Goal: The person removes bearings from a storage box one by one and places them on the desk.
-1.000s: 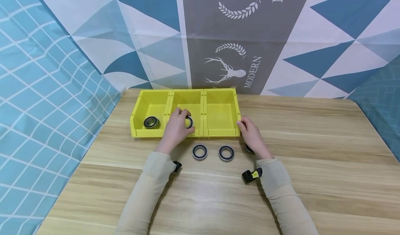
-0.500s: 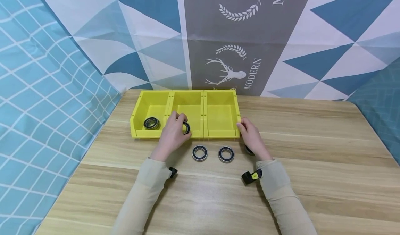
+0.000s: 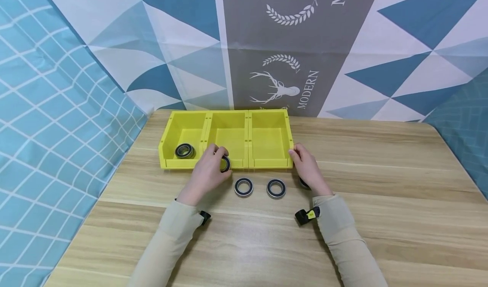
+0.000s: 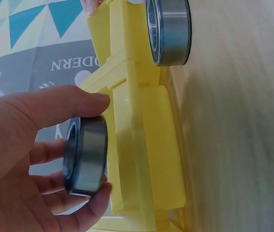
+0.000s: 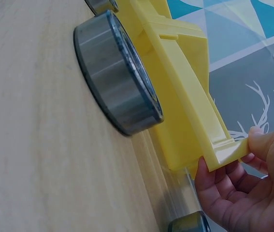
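Currently pinching a black-faced, silver-rimmed bearing [image 4: 87,155] in left hand [image 3: 206,170] and gripping edge of yellow bin [image 3: 270,163] with right hand [image 3: 309,168].

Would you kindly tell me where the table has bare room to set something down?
The table is bare right of the right hand and between the sleeves; it is crowded along the front of the yellow bins, where bearings lie.

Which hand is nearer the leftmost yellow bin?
Left. The left hand is by the leftmost bin, at its front right corner; the right hand grips the rightmost bin, farther off.
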A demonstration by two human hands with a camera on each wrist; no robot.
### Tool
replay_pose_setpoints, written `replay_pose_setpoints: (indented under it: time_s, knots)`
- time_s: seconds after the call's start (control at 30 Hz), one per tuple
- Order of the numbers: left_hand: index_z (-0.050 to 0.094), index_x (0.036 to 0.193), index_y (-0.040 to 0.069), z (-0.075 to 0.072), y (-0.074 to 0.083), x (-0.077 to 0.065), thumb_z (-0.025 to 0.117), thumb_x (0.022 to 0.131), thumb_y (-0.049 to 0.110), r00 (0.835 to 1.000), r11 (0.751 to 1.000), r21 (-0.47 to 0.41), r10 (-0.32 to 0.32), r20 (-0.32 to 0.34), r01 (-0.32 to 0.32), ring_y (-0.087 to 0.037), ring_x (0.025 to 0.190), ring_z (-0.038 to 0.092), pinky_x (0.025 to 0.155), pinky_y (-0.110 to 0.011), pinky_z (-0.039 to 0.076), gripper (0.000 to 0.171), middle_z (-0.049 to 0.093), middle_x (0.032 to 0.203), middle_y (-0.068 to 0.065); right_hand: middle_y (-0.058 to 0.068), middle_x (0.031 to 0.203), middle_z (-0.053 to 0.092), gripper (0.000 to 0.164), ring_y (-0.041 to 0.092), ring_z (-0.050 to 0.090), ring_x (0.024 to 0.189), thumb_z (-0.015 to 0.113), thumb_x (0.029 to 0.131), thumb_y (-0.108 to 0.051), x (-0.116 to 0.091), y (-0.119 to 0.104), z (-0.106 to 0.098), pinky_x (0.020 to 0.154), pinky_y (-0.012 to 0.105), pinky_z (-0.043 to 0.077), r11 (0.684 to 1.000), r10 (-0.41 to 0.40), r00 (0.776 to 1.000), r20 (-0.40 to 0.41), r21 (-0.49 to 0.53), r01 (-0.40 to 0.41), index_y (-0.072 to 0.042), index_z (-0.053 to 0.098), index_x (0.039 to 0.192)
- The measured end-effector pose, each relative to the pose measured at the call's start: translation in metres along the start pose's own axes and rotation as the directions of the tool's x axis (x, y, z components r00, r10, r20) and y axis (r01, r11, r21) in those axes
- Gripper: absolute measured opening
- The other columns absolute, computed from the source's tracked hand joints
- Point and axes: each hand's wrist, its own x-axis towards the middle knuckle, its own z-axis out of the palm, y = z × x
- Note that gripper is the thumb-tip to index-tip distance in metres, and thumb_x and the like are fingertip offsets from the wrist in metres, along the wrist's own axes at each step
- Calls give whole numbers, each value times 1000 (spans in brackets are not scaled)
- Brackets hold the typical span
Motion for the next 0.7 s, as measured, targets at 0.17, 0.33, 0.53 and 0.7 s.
replay_pose_setpoints:
  time_s: [0.17, 0.33, 0.53, 0.7]
  knots:
    - [52, 99, 9, -2, -1, -4, 72, 61, 19, 999, 1000, 10, 18, 35, -19, -16, 71, 44, 61, -29, 40, 44, 42, 88, -3, 7, 72, 41, 27, 20, 41, 65, 34, 90, -34, 0, -1, -1, 56, 29, 33, 1000, 7, 1000, 6, 11, -7, -9, 44, 94]
    - [53, 98, 8, -5, -1, -5, 71, 62, 20, 997, 999, 23, 39, 67, -41, -15, 70, 45, 62, -28, 41, 42, 43, 86, -3, 7, 72, 42, 26, 20, 41, 64, 35, 90, -34, 1, -2, -1, 56, 28, 34, 1000, 7, 1000, 6, 14, -7, -9, 44, 94]
    - [54, 91, 10, -9, -2, -9, 69, 61, 22, 988, 996, 57, 59, 144, -67, -14, 65, 44, 58, -27, 39, 36, 43, 79, -1, 7, 73, 43, 25, 20, 42, 66, 36, 90, -32, 1, -1, -1, 57, 28, 34, 1000, -6, 1000, -3, 7, 6, -8, 44, 93]
    - [54, 89, 10, -11, -1, -11, 67, 62, 23, 968, 994, 85, 47, 246, -70, -14, 64, 45, 58, -27, 39, 32, 44, 78, 0, 7, 73, 43, 25, 21, 42, 67, 36, 90, -31, 1, -2, 0, 57, 29, 34, 1000, -11, 1000, -5, 3, 11, -8, 44, 94]
